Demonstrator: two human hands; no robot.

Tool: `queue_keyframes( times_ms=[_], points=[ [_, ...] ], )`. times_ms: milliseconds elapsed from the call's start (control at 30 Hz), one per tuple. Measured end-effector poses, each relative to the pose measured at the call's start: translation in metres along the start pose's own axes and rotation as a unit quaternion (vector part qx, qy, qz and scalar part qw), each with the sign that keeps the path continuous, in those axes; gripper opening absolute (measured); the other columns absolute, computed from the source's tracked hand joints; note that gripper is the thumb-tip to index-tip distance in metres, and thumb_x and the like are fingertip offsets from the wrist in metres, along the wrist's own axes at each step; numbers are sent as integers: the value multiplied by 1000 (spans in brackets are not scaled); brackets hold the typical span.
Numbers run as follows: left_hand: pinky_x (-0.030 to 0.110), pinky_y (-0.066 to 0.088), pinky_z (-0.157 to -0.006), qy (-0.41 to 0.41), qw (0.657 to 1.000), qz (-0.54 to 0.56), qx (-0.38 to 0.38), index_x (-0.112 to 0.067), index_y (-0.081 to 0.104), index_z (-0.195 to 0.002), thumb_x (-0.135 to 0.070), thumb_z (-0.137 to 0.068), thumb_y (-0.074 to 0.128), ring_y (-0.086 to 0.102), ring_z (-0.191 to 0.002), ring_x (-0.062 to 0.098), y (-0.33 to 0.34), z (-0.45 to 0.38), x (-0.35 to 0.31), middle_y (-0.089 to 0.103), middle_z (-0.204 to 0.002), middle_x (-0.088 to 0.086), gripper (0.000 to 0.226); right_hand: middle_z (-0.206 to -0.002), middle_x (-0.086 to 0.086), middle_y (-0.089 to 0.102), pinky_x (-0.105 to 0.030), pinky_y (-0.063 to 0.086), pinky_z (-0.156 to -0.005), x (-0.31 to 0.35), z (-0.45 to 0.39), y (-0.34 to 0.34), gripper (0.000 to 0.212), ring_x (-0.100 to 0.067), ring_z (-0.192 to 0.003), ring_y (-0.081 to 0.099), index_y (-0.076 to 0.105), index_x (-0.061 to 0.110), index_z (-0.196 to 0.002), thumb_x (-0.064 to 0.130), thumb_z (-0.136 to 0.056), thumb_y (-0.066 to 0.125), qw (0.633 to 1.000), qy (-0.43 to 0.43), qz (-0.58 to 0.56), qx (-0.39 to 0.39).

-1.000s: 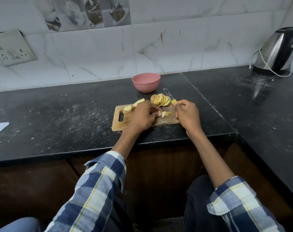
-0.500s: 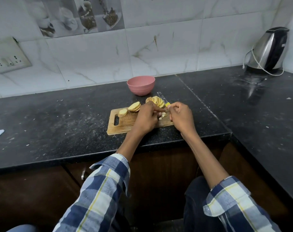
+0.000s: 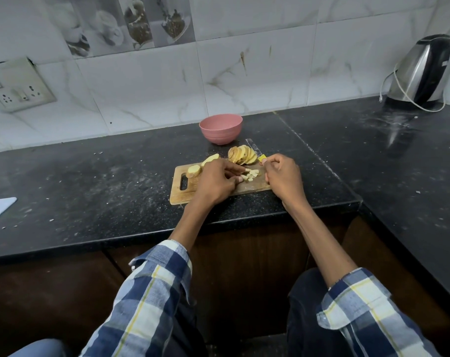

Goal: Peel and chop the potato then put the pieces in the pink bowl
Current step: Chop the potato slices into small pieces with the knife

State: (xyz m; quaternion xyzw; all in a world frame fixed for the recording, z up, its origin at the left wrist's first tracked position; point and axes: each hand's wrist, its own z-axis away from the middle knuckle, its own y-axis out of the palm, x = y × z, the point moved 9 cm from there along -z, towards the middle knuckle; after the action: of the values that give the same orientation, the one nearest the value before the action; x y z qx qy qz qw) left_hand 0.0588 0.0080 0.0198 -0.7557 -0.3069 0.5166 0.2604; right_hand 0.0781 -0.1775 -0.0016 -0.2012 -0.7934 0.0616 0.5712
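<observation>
Both my arms reach forward, sleeves rolled. My left hand [image 3: 216, 182] lies palm down, fingers [image 3: 235, 171] curled, tips pinching. My right hand [image 3: 283, 176] is fisted, knuckles up.

fanned potato slices [image 3: 242, 155] and diced bits [image 3: 250, 174] on board, upright pink bowl [image 3: 220, 128] behind

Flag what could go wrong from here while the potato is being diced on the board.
1. The left hand has its fingertips right at the small diced pieces, close to the knife held by the right hand; a slip could nick a finger.
2. The stack of slices leans at the far edge of the cutting board; a nudge could tip slices onto the counter.
3. The pink bowl sits beyond the board, so carried pieces may drop on the way.
</observation>
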Motion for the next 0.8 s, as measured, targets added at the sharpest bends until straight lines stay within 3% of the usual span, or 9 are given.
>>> queue_keyframes(
  times_ms=[233,467,633,733,800],
  points=[
    [28,60,-81,13,999,27,-16,-17,83,-100,-11,-85,84,72,-81,6,14,-13,-15,80,-89,-3,17,-68,2,69,-49,58,-69,-1,-1,1,17,-22,-68,67,71,24,-90,33,-97,59,1000,1,10,2],
    [18,51,-71,32,996,46,-62,-21,84,-95,-15,-85,83,66,-80,0,8,-5,-15,71,-80,-15,11,-71,3,70,-49,58,-70,-2,-3,2,15,-20,-70,67,71,24,-92,33,-98,60,1000,-1,14,5],
    [21,55,-77,31,997,51,-40,-19,83,-93,-14,-85,84,68,-81,2,4,-4,-14,77,-87,-9,10,-67,2,69,-49,58,-69,0,-1,2,15,-20,-67,67,70,24,-89,34,-98,62,1000,-8,12,7],
    [23,56,-71,23,997,61,-32,-20,80,-85,-14,-82,86,68,-74,6,0,-4,-10,76,-78,-7,9,-68,4,69,-48,58,-67,2,0,1,15,-19,-67,66,70,25,-89,35,-98,63,1000,-10,18,4],
    [22,53,-65,22,997,66,-30,-21,78,-82,-20,-81,88,66,-69,7,-3,-3,-8,74,-74,-7,10,-76,6,72,-40,55,-64,11,3,-3,14,-17,-71,67,70,25,-92,35,-99,62,998,-31,47,-21]
  ],
)
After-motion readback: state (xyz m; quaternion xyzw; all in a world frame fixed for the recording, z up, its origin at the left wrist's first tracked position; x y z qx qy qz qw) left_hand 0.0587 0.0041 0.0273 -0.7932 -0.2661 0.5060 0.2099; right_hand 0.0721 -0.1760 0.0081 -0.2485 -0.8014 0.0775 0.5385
